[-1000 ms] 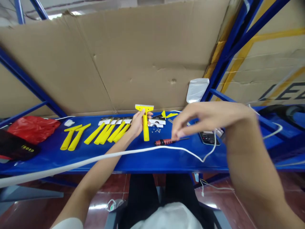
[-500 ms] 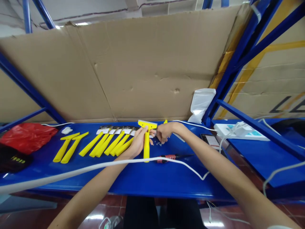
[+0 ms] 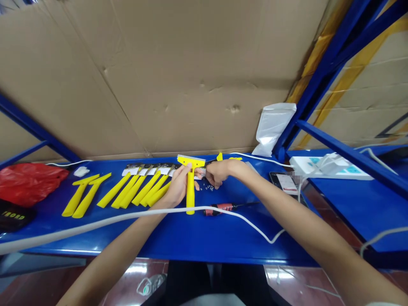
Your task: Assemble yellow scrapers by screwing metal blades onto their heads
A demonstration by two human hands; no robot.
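Note:
My left hand [image 3: 177,187] is closed round a yellow scraper [image 3: 190,193], gripping it where the handle meets the wide head. The scraper stands head-up, with a metal strip along its top edge. Just right of it, my right hand [image 3: 218,172] points down at the table with its fingers pinched together; whatever lies between them is hidden. Small shiny nuts or screws [image 3: 208,187] are scattered under those fingers. A red and black screwdriver [image 3: 219,209] lies nearer the front, its shaft towards the right.
Several yellow handles [image 3: 127,191] lie in a row at left, beside two T-shaped yellow pieces [image 3: 83,195]. A red plastic bag [image 3: 32,182] is at far left. A phone [image 3: 284,182] and a white power strip [image 3: 331,167] are at right. A white cable [image 3: 127,214] crosses in front.
The view has tilted down and shifted slightly, so everything sits a little differently in frame. My left hand keeps the scraper, and my right hand stays low by the small metal parts.

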